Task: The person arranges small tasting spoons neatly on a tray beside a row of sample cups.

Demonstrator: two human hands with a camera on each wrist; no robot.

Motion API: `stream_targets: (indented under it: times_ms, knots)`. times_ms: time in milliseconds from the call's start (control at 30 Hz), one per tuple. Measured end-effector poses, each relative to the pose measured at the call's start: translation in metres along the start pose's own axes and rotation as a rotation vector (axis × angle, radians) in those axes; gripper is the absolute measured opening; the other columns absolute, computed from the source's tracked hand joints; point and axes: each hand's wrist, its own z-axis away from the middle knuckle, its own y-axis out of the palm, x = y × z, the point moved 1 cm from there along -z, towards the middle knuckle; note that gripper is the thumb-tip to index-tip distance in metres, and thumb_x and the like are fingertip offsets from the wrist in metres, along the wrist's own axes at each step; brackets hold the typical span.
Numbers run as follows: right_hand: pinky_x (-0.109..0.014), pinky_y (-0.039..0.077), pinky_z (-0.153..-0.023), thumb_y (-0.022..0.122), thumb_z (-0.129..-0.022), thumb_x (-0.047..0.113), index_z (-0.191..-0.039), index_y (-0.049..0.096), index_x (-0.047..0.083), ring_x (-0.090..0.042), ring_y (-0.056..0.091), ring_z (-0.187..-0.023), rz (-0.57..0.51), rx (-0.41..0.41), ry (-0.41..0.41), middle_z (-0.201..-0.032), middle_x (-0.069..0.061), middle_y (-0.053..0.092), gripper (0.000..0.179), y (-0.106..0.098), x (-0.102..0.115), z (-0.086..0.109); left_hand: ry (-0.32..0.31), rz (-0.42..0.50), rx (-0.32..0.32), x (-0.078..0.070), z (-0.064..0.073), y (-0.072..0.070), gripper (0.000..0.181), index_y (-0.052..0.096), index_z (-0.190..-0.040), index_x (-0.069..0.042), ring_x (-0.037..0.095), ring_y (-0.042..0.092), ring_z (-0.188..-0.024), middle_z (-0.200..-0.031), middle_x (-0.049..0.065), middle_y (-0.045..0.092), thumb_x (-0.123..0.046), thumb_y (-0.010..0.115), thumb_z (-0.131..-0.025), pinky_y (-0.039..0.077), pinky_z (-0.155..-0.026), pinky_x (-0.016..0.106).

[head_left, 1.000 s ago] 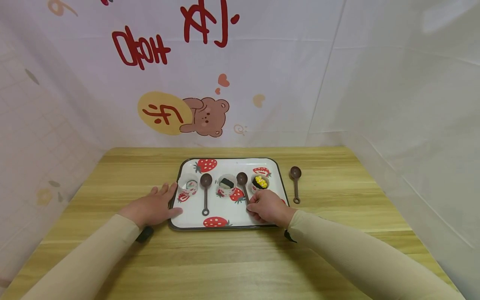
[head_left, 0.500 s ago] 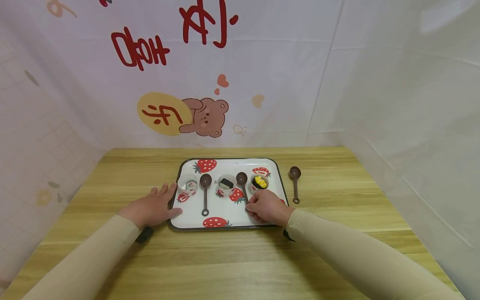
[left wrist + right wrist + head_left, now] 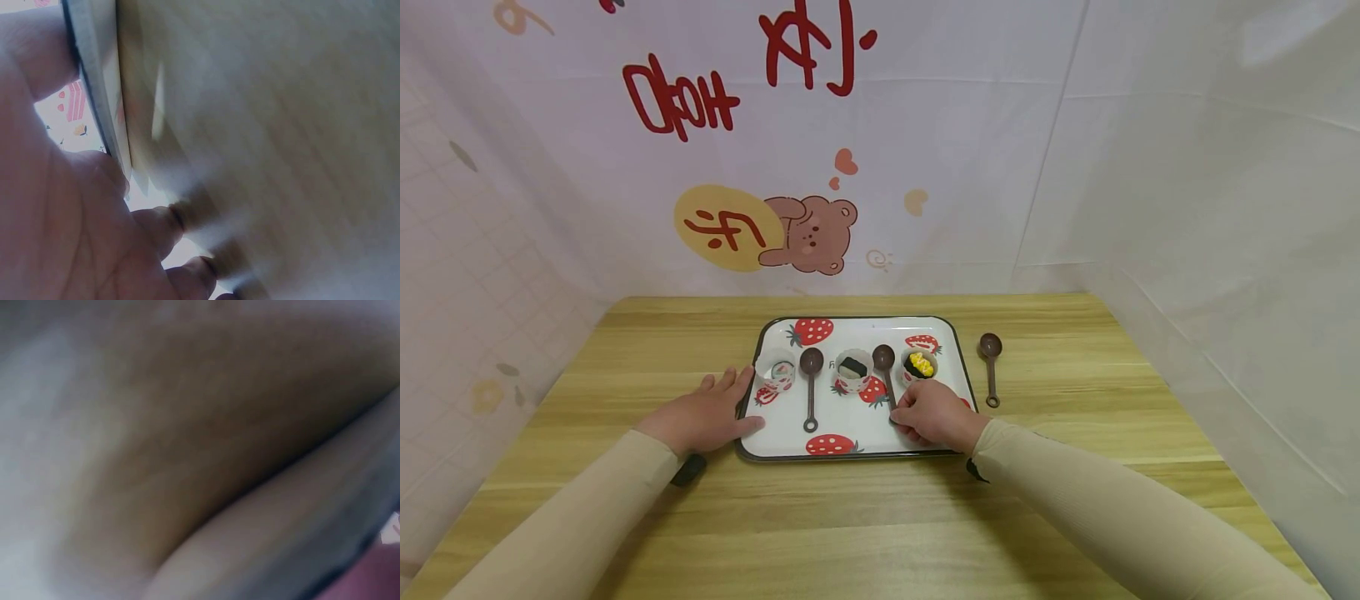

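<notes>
In the grip of our right hand [image 3: 936,414] is the handle end of a brown measuring spoon [image 3: 883,358], with thumb and fingers pinched close; the right wrist view is too blurred to confirm. The spoon is on the strawberry-print tray [image 3: 868,434], between the middle cup [image 3: 853,386] and the right cup [image 3: 906,374]. Our left hand [image 3: 707,414], fingers loosely spread, rests at the tray's left edge and can steady it. To lay the spoon well, we should, in our judgement, lower the handle flat, release softly, and avoid nudging either cup.
</notes>
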Motion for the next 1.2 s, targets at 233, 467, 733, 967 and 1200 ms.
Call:
stream_targets:
  times_ms: [233,467,733,967,1200]
  knots:
    - [-0.020,0.045,-0.053,0.074,-0.098,0.017,-0.080,0.070,0.009,-0.009,0.053,-0.055,-0.013,0.004,0.018,-0.063,0.001,0.064,0.021,-0.0005,-0.0018,-0.0022,0.004,-0.002,0.000,-0.0007,0.0004,-0.0006,0.105,0.017,-0.167,0.000,0.067,0.018,-0.151,-0.169,0.037,0.019,-0.066,0.060,-0.098,0.032,-0.117,0.075]
    - [-0.020,0.045,-0.053,0.075,-0.097,0.017,-0.079,0.070,0.009,-0.008,0.053,-0.055,0.005,-0.003,0.008,-0.063,0.001,0.063,0.021,-0.0009,-0.0004,-0.0002,0.003,0.008,0.000,-0.0015,0.0007,-0.0012,0.104,0.017,-0.167,0.001,0.067,0.017,-0.151,-0.169,0.038,0.018,-0.065,0.060,-0.099,0.031,-0.117,0.075]
    - [-0.020,0.045,-0.053,0.076,-0.097,0.018,-0.079,0.070,0.009,-0.009,0.053,-0.054,0.018,0.003,0.008,-0.062,0.001,0.063,0.022,-0.0012,-0.0007,-0.0010,-0.003,0.003,0.001,-0.0008,-0.0001,-0.0010,0.105,0.017,-0.167,0.000,0.067,0.017,-0.151,-0.169,0.038,0.017,-0.067,0.059,-0.098,0.031,-0.117,0.075]
    - [-0.021,0.044,-0.054,0.076,-0.097,0.020,-0.078,0.069,0.010,-0.009,0.053,-0.056,0.035,0.014,0.006,-0.063,0.002,0.064,0.022,-0.0015,-0.0027,-0.0028,0.000,-0.003,0.003,-0.0003,-0.0004,-0.0004,0.105,0.016,-0.167,0.001,0.067,0.016,-0.151,-0.169,0.038,0.016,-0.067,0.058,-0.099,0.030,-0.117,0.076]
    - [-0.021,0.044,-0.053,0.077,-0.096,0.019,-0.079,0.069,0.010,-0.009,0.053,-0.056,0.024,0.013,0.002,-0.063,0.002,0.063,0.022,-0.0009,-0.0026,-0.0025,-0.003,-0.008,-0.001,0.0008,-0.0016,0.0010,0.106,0.017,-0.167,0.000,0.067,0.017,-0.151,-0.169,0.037,0.017,-0.068,0.058,-0.098,0.031,-0.117,0.076]
